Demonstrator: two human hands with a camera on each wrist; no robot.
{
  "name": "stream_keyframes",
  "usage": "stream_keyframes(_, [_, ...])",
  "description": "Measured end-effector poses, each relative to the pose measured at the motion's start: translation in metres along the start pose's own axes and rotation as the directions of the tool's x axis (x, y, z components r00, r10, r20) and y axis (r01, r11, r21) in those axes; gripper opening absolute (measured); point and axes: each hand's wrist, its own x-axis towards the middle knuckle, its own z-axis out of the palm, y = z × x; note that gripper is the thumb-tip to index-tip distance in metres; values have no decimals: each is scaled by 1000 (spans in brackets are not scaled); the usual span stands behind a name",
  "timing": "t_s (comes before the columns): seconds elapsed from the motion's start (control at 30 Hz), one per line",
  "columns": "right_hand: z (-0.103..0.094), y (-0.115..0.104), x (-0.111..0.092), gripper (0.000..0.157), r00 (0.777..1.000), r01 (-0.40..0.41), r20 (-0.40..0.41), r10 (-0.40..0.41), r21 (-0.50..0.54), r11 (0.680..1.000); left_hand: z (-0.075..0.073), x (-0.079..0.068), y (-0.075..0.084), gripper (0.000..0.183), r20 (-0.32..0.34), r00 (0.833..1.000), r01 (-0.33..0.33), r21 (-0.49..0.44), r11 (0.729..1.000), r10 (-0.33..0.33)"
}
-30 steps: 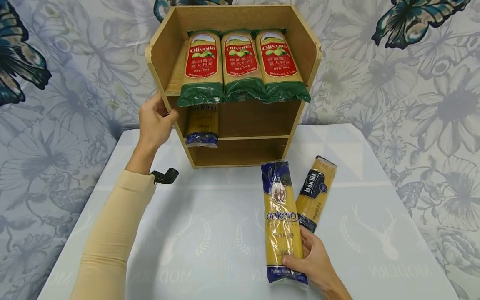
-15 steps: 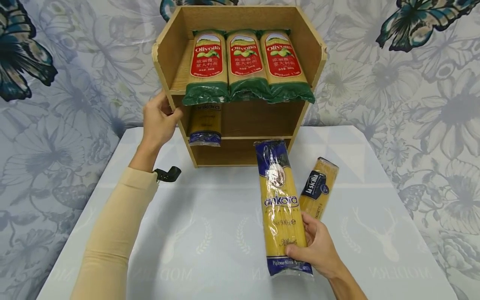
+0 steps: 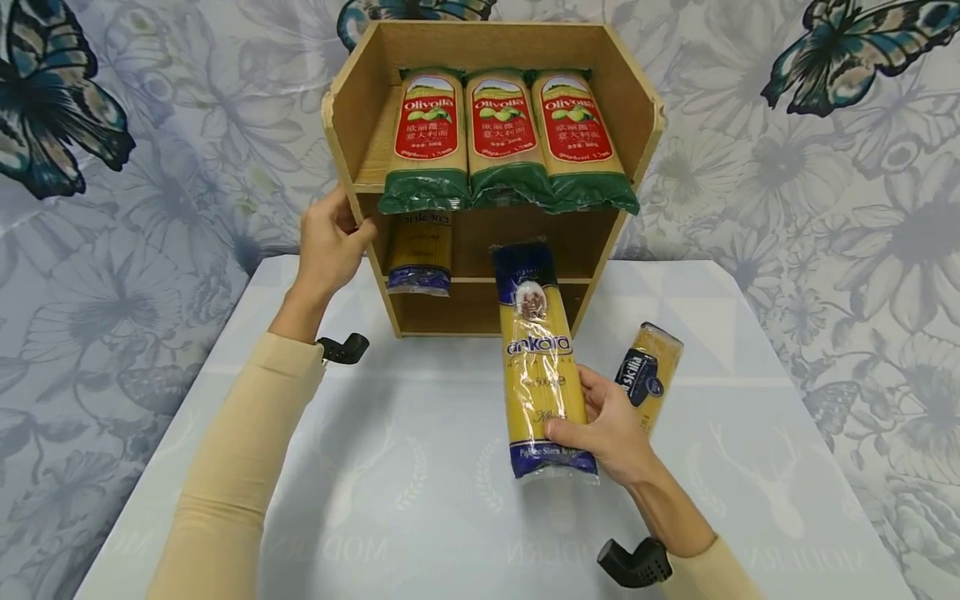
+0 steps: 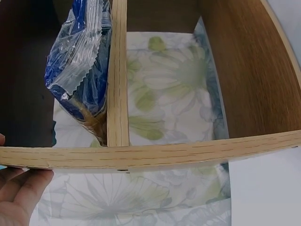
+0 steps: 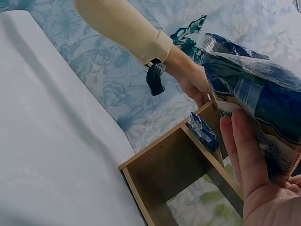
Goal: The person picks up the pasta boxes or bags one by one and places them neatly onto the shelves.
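Note:
My right hand [image 3: 611, 425] holds a yellow and blue pack of ankara spaghetti [image 3: 542, 375] near its lower end, thumb on the front. The pack's upper end is in front of the right part of the wooden shelf unit [image 3: 362, 125]. My left hand [image 3: 330, 246] grips the unit's left side panel, its thumb at the front edge. Another ankara spaghetti pack [image 3: 422, 254] lies on the middle shelf at the left; its blue wrapper end [image 4: 84, 70] shows in the left wrist view. In the right wrist view the held pack's blue end [image 5: 263, 89] rests against my fingers [image 5: 247, 146].
Three Olivoila spaghetti packs [image 3: 501, 125] lie side by side on the top shelf, their green ends overhanging its front. A la sicilia spaghetti pack [image 3: 660, 367] lies on the white table [image 3: 420, 533] to the right, partly behind my right hand. Patterned wallpaper stands behind.
My right hand has carried the ankara spaghetti pack forward and slightly left, toward the shelf unit. My left hand keeps its hold on the side panel. The view has shifted slightly.

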Motion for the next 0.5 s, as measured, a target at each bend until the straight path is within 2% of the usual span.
stream_keyframes(0.2, [2, 0, 25, 72, 996, -89, -20, 89, 3, 996, 0, 0, -1, 47, 15, 1000, 9, -3, 1000, -9])
stream_keyframes(0.5, [13, 0, 56, 71, 993, -103, -45, 105, 41, 994, 0, 0, -2, 50, 15, 1000, 22, 8, 1000, -22])
